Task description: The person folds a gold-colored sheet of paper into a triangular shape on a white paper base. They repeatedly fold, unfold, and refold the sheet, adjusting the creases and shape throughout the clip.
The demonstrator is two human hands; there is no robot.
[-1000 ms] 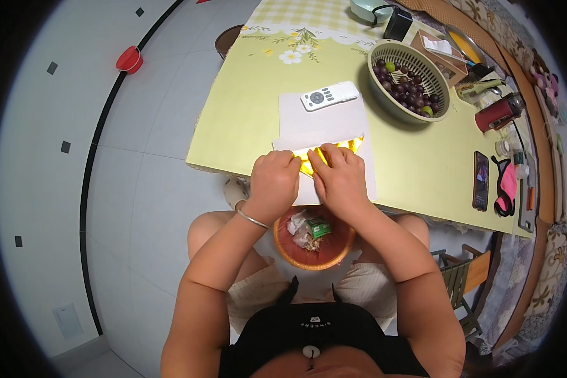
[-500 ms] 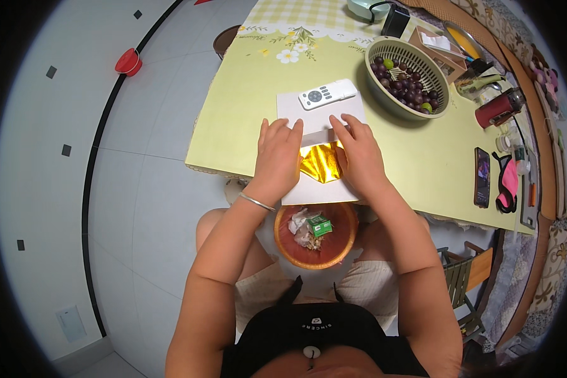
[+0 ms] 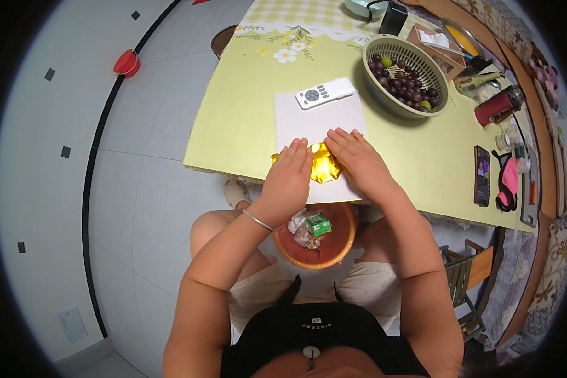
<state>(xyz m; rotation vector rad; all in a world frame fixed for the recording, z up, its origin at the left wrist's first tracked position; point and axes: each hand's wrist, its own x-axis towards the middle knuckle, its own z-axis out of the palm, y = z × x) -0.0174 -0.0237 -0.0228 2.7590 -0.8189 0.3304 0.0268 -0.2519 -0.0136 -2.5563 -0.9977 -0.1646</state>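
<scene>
On my feed, I see the left hand (image 3: 288, 177) and right hand (image 3: 362, 165) lying flat and unclenched, fingers extended, over 2 sides of the gold foil (image 3: 324, 165). It sits on white paper (image 3: 290, 120) by the table (image 3: 233, 126) edge; a remote (image 3: 325, 93) (white, grey-buttoned) lies beyond.

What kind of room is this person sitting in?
Probably a living or dining area in a home: a table with a flowered cloth holds a basket of grapes and a white remote control, and a waste bin stands below the table edge.
</scene>
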